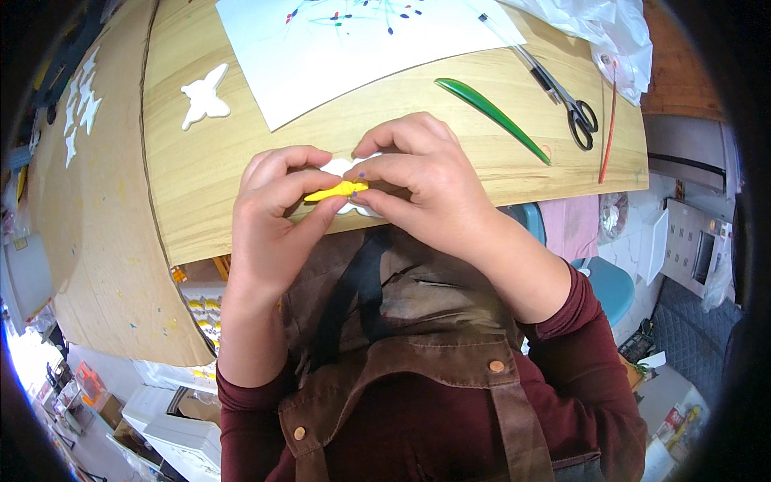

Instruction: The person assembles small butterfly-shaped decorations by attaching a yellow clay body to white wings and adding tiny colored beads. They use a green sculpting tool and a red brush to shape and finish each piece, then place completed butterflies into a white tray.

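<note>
Close to the near edge of the wooden table [397, 90], both hands meet at a small yellow insect body [331, 192], which tapers to the left and has small purple tips at its right end. My left hand [274, 205] pinches it between thumb and forefinger. From the right, the thumb and forefinger of my right hand [421, 175] close on its thicker end and the purple-tipped parts. Just beneath lies a white butterfly-shaped piece [337, 167], largely covered by the fingers. Another white butterfly-shaped piece [206, 97] lies flat further left.
A white sheet with coloured marks [313, 66] lies beyond the hands. To the right are a green tapered tool [494, 117], black-handled scissors [581, 123], a pen [545, 84], a thin red stick [609, 132] and a plastic bag [608, 36]. Several white pieces [81, 99] rest on brown board [108, 229].
</note>
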`<state>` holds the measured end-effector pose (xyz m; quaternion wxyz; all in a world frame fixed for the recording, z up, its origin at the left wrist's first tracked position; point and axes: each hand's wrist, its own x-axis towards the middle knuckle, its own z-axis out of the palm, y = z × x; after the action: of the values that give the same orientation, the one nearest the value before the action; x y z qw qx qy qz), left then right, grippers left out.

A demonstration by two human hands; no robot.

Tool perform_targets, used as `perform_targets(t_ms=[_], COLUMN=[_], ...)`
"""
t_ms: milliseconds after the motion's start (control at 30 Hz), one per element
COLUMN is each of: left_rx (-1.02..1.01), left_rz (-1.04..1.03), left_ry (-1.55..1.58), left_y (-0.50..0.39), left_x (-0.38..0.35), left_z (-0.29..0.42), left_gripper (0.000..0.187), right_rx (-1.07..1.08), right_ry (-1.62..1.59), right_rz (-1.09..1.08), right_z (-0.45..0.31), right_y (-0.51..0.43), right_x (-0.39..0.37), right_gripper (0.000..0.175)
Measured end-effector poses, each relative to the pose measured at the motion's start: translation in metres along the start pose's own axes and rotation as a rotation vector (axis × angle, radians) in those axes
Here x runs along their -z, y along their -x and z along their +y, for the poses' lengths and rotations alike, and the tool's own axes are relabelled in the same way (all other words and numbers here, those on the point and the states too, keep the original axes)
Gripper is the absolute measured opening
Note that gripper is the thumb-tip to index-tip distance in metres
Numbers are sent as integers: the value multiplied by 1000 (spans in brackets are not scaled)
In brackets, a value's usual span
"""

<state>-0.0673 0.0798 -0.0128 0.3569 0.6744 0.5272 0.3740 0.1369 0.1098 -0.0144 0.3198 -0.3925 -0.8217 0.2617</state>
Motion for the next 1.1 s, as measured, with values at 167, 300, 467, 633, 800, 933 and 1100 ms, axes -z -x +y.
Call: perform_targets(t_ms=[167, 300, 467, 633, 800, 933, 1100], left_rx=[-71, -123, -159, -183, -178, -141, -120], left_rz=[-60, -138, -217, -218, -191, -217, -215], left_ry=[-130, -219, -270, -320, -321, -344, -352], left_y=[-5, -11, -18, -20, -20, -22, -20], left_x=[7, 18, 25, 24, 20, 20, 19], left_z=[6, 10, 11, 14, 17, 17, 23], left_gripper=[21, 20, 21, 19, 18, 18, 20], right_rx=[-10, -22, -19, -30, -27, -30, -37], right_ry=[14, -17, 8, 10, -6, 8, -6], right_rz=[2, 29, 21, 33, 63, 88, 73], right_z=[0, -2, -3, -4, -4, -4, -5], right_y=[-1, 0, 1, 0, 1, 2, 2], right_x=[0, -3, -4, -4, -5, -8, -5], right_gripper=[25, 17, 18, 18, 17, 15, 20])
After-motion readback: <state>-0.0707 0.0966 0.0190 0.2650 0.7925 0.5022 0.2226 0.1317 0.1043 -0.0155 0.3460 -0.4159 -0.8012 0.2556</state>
